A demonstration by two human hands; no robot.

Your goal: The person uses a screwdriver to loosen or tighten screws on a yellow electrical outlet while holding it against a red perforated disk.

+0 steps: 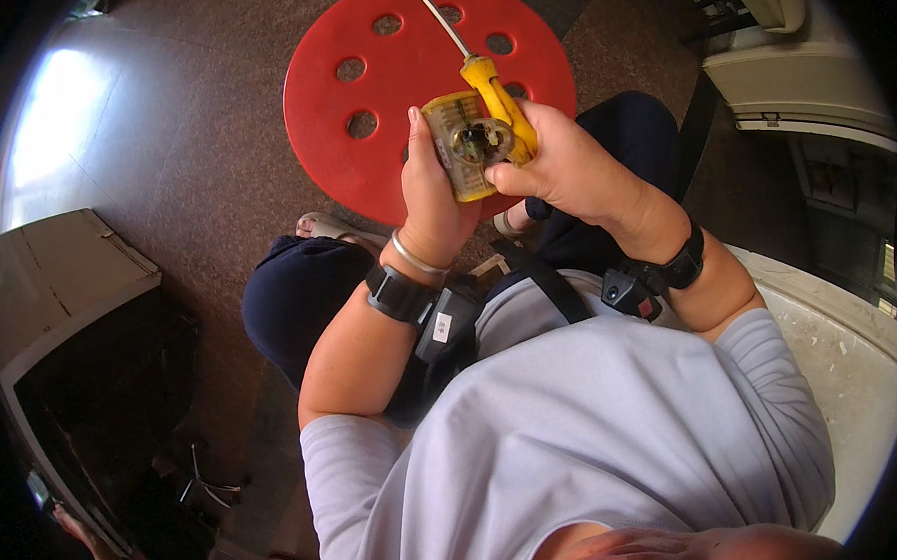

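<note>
My left hand [428, 196] is closed around a small boxy device [450, 120] with yellow edges, a greyish see-through body and a round clear part on its face. In my right hand [569, 165] is a screwdriver [502, 107], its yellow handle lying between palm and fingers and its thin metal shaft pointing up and away. The right thumb also rests against the device's lower edge, beside the round part. Both hands are held close together above the near side of a red round stool [320, 95]. The device hides some of my fingers.
Several holes pierce the stool's seat. My knees [294, 297] in dark trousers flank it, on a brown speckled floor [201, 121]. A beige box-like piece [68, 267] stands at the left, pale panels [810, 84] at the right. Another person's hand [74, 527] shows at the lower left.
</note>
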